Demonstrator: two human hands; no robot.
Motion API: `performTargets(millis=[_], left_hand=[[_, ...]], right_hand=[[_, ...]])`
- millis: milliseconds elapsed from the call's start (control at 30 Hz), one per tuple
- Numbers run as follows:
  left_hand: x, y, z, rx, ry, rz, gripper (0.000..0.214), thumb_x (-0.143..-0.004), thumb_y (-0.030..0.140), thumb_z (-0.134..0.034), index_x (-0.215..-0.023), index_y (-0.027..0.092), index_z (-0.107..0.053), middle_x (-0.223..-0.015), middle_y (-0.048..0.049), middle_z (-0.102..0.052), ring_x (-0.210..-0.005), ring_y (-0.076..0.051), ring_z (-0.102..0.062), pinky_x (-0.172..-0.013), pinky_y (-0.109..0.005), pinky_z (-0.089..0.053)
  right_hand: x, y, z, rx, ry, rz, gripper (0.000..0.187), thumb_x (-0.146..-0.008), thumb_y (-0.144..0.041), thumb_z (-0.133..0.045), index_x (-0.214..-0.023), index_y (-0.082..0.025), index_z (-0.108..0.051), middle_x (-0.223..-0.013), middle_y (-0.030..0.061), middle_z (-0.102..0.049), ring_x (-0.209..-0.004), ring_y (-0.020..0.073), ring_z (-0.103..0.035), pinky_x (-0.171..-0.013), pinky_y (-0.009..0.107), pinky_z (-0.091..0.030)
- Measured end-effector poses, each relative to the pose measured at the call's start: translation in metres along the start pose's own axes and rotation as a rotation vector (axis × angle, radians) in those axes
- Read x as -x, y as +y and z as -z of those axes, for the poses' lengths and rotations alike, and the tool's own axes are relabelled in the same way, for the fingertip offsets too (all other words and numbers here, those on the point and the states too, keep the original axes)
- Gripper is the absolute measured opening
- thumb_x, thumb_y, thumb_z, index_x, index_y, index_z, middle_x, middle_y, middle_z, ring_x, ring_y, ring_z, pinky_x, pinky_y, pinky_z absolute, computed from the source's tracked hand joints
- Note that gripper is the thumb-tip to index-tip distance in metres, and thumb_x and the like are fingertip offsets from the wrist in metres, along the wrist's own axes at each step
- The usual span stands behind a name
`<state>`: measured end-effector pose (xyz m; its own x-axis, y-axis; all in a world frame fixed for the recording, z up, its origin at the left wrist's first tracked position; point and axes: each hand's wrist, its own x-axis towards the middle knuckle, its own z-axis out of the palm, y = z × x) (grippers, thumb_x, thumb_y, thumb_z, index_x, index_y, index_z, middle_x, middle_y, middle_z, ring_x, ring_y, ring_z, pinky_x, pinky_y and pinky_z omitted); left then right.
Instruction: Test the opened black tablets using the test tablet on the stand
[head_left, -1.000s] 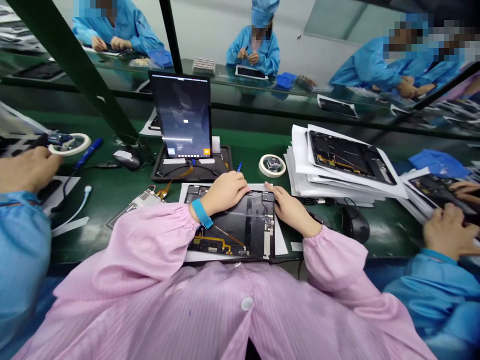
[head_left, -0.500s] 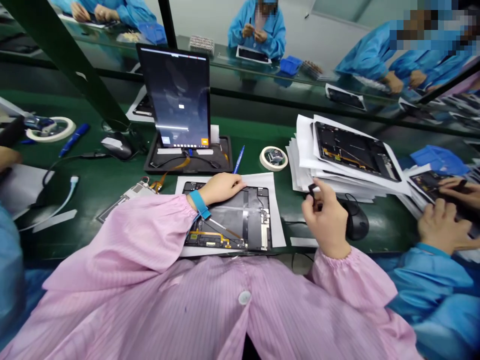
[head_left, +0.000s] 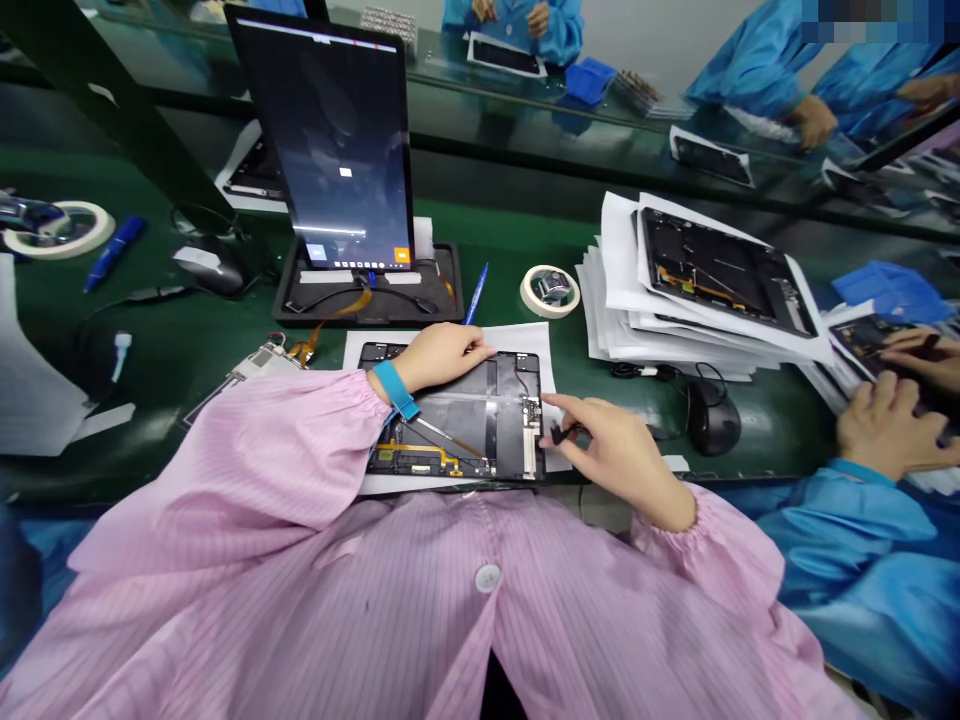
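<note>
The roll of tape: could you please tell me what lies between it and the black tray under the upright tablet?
In the head view, a blue pen lies between the roll of tape and the black tray.

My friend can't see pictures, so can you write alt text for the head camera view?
A person in a pink striped smock rests their left hand on an opened black tablet lying on white paper, while their right hand holds a small black part beside the tablet.
</note>
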<state>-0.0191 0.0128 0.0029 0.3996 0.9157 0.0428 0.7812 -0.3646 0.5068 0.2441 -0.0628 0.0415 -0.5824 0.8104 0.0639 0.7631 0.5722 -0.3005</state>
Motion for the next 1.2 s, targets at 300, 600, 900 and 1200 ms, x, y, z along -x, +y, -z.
performTargets(millis=[300,600,900,1200], left_hand=[[0.000,-0.003,-0.002,-0.004,0.007,-0.021,0.037,-0.093,0.045,-0.045,-0.080,0.017,-0.065,-0.076,-0.0041,-0.068,-0.067,-0.018,-0.058,-0.059,-0.027,-0.032],[0.000,-0.003,-0.003,0.003,0.015,-0.016,0.037,-0.093,0.045,-0.045,-0.081,0.018,-0.066,-0.076,-0.0040,-0.068,-0.069,-0.018,-0.059,-0.060,-0.027,-0.034],[0.000,-0.001,-0.004,-0.013,0.014,0.007,0.036,-0.092,0.046,-0.047,-0.080,0.018,-0.066,-0.077,-0.0046,-0.069,-0.070,-0.019,-0.060,-0.063,-0.027,-0.035],[0.000,-0.003,-0.003,-0.010,0.058,0.014,0.034,-0.093,0.041,-0.045,-0.081,0.017,-0.066,-0.074,-0.0044,-0.068,-0.067,-0.018,-0.059,-0.064,-0.028,-0.037]], right_hand=[[0.017,0.008,-0.014,-0.016,0.364,0.049,0.034,-0.096,-0.024,-0.041,-0.124,-0.022,-0.061,-0.086,0.0063,-0.069,-0.073,0.0157,-0.063,-0.067,0.028,-0.050],[-0.004,0.008,-0.027,-1.078,-0.057,-0.466,0.029,-0.088,-0.047,-0.058,-0.094,-0.019,-0.054,-0.069,-0.0016,-0.062,-0.040,0.0069,-0.044,-0.034,0.019,-0.037],[-0.015,0.016,-0.031,-1.256,-0.165,-0.510,0.034,-0.083,-0.047,-0.064,-0.083,-0.019,-0.045,-0.064,-0.0038,-0.061,-0.036,0.0037,-0.038,-0.030,0.015,-0.028],[-0.026,0.016,-0.036,-1.223,-0.142,-0.466,0.038,-0.080,-0.051,-0.066,-0.083,-0.019,-0.046,-0.061,-0.0054,-0.059,-0.034,0.0027,-0.032,-0.030,0.015,-0.020]])
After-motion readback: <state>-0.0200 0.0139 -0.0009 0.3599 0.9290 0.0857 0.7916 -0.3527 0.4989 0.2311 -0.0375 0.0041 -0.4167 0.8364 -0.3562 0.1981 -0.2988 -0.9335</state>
